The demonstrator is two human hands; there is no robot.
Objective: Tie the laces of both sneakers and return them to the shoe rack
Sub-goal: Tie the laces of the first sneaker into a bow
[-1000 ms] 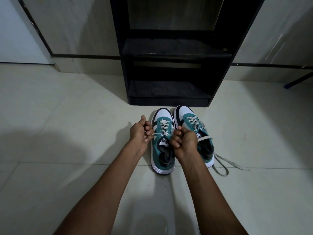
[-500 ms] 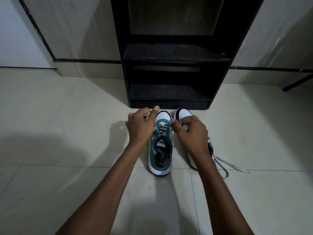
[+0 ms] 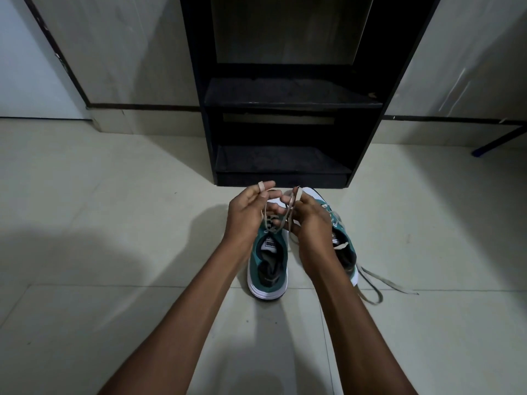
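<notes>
Fingers (image 3: 263, 186) of the left hand (image 3: 246, 212) and right hand (image 3: 309, 216) pinch the beige flat laces (image 3: 288, 208) of the left teal-and-white sneaker (image 3: 268, 269). At 3 o'clock, touching it, the matching right sneaker (image 3: 343, 246) trails loose laces (image 3: 379, 286) on the pale tiled floor (image 3: 114, 252); at 12 stands the black wooden shoe rack (image 3: 285, 161).

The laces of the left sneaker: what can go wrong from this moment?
1. The lace is only looped over fingertips of the left hand and right hand, so a loop may slip before the knot forms.
2. The right sneaker has loose laces trailing on the floor; they could snag or be stepped on.
</notes>
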